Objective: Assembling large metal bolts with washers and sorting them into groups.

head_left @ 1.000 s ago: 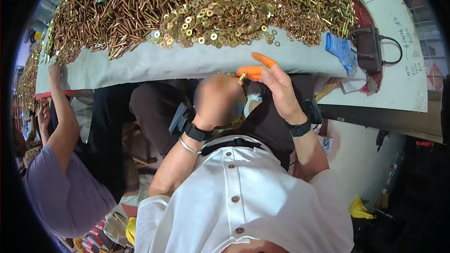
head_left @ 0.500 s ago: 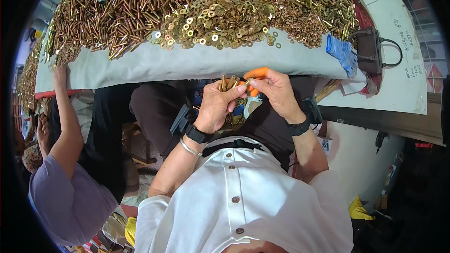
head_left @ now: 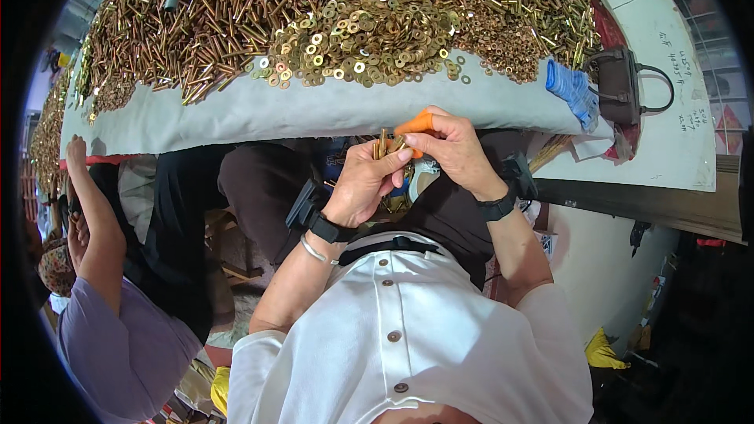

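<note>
Both hands up just below the surface (head_left: 236, 122) edge. Left hand (head_left: 363, 180) grip closed round a few brass bolts (head_left: 385, 144), tips poking up. Right hand (head_left: 454, 149), w/ orange finger cot (head_left: 414, 122), pinching at the tops. Big washer pile (head_left: 361, 39) further back on the surface.

Brass-gold bolts (head_left: 236, 16) and washers (head_left: 353, 39) heaped on a pale grey bench (head_left: 236, 114), orange covers on fingers (head_left: 414, 122), blue glove (head_left: 573, 88), dark brown handbag (head_left: 620, 86), white buttoned shirt (head_left: 424, 345), black wristbands (head_left: 495, 206), lilac sleeve (head_left: 118, 345)
</note>
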A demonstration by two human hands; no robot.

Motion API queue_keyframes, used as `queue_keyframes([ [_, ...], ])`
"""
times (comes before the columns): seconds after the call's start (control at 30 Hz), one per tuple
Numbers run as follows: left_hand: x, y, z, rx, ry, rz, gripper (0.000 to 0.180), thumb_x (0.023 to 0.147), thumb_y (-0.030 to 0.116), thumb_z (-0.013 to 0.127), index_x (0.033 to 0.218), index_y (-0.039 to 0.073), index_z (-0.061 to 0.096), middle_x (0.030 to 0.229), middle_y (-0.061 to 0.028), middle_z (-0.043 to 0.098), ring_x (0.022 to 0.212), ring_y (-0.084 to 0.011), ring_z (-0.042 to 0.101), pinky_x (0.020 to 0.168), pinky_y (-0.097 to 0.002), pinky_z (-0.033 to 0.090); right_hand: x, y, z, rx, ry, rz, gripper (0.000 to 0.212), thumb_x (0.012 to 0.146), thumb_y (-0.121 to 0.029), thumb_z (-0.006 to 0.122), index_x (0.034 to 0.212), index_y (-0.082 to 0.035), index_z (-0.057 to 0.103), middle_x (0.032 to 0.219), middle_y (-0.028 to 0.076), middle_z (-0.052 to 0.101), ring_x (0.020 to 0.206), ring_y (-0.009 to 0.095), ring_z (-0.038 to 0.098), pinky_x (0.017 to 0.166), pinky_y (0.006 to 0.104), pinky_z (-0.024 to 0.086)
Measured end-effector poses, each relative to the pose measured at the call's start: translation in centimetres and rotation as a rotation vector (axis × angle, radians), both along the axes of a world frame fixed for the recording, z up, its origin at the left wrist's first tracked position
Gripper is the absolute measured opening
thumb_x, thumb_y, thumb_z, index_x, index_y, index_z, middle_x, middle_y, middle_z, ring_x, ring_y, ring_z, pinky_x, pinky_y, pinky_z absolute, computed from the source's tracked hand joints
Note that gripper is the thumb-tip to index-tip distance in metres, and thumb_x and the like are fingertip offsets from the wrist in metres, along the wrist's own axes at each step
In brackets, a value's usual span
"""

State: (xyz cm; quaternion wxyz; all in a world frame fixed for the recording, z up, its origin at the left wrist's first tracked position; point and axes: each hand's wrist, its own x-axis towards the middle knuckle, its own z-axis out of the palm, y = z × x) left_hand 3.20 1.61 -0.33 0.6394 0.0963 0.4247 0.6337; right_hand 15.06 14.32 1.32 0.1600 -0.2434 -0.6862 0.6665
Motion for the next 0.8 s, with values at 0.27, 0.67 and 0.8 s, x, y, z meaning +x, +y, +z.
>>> queue_keyframes([
  [0.27,-0.1,0.3,1.1,-0.089,-0.008,0.005,0.016,0.091,0.018,0.063,0.091,0.002,0.062,0.067,-0.0025,0.062,0.044,-0.0034,0.044,0.038,-0.017,0.03,0.5,-0.1,0.7,0.106,-0.043,-0.115,0.013,0.086,-0.01,0.064,0.086,0.004,0.065,0.079,0.003,0.058,0.07,0.007,0.054,0.063,0.0233,0.044],
  [0.67,-0.6,0.4,-0.3,-0.06,0.081,-0.01,0.019,0.091,0.019,0.062,0.094,0.0,0.065,0.074,-0.0047,0.066,0.042,-0.0025,0.037,0.036,-0.0182,0.024,1.2,7.2,-0.9,1.259,-0.393,-0.415,0.012,0.078,-0.011,0.066,0.083,0.001,0.065,0.083,0.014,0.058,0.079,0.029,0.058,0.066,0.0376,0.047],
  [0.8,-0.5,0.7,-0.4,-0.057,0.058,0.015,0.02,0.091,0.02,0.063,0.097,0.0,0.064,0.082,-0.0073,0.068,0.045,-0.0032,0.041,0.037,-0.018,0.028,1.0,8.4,-1.7,1.517,-0.438,-0.306,0.01,0.077,-0.01,0.064,0.079,0.0,0.062,0.081,0.012,0.055,0.08,0.03,0.056,0.067,0.039,0.047],
])
